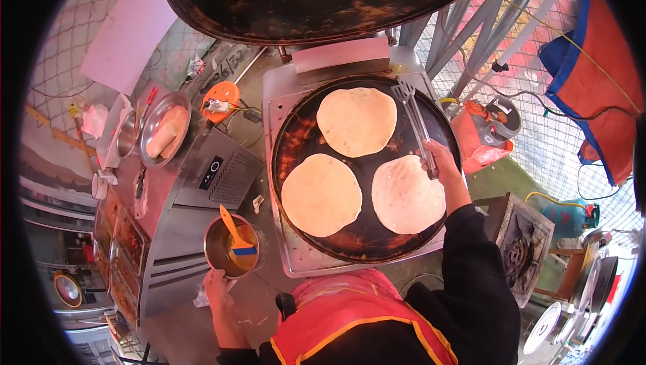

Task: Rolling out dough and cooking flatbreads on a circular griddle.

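Note:
Three round flatbreads lie apart on a dark round griddle [366, 183]. One is the far flatbread [357, 121], another the left flatbread [321, 195], and the paler one is the right flatbread [408, 198]. My right hand [440, 162] grips metal food tongs [415, 112], whose slotted end points away over the griddle's far right. Beneath that hand is the right flatbread's edge. Low at the left, my left hand [218, 284] holds a metal pot [208, 249] by its near side. Inside the pot, an orange-handled brush [231, 224] with a blue head rests in yellowish liquid.
The griddle's raised lid [323, 1] stands at the back. Left is a counter with a metal bowl [165, 130] of food and several sauce trays [126, 254]. An orange stool [222, 100] sits behind. At right are a stove burner [520, 256] and gas cylinders, one teal [568, 219].

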`<action>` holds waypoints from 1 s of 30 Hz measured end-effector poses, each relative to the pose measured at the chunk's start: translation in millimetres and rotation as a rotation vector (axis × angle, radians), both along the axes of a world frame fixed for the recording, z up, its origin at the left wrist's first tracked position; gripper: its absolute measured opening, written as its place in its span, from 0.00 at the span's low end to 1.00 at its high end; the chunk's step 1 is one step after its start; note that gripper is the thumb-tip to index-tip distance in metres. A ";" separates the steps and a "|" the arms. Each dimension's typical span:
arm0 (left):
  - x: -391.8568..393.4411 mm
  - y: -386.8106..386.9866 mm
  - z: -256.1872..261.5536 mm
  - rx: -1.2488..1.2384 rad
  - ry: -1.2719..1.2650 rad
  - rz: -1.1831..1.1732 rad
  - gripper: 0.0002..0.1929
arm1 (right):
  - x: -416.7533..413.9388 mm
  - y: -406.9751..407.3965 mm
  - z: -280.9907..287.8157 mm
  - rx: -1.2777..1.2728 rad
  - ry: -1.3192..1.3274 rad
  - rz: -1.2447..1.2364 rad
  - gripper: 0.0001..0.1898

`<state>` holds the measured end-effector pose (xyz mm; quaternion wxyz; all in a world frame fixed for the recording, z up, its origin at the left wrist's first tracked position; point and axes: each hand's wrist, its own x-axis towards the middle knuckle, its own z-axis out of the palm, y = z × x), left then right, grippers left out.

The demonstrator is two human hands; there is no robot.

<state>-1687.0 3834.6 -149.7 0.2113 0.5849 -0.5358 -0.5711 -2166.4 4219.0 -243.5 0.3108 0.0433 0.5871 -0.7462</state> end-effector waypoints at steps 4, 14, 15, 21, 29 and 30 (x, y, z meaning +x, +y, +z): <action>-1.1 -3.8 -3.0 0.021 0.015 -0.028 0.05 | 0.0 -28.4 -4.0 0.095 0.000 0.051 0.14; 19.1 -29.8 -9.6 0.012 0.044 -0.116 0.04 | 26.8 -34.4 9.9 0.222 -0.195 -0.153 0.15; 18.4 -34.6 -9.7 0.032 0.046 -0.141 0.04 | 34.9 -32.2 10.7 0.222 -0.199 -0.145 0.16; 15.1 -56.8 -13.2 0.026 0.080 -0.246 0.05 | 202.9 10.9 67.8 0.336 -0.075 -0.084 0.14; -12.0 -76.7 -27.1 0.058 0.067 -0.382 0.06 | 402.0 3.4 83.2 0.186 -0.503 -0.132 0.12; -13.3 -78.6 -28.0 0.057 0.059 -0.403 0.06 | 404.3 -8.1 75.2 0.127 -0.461 -0.254 0.12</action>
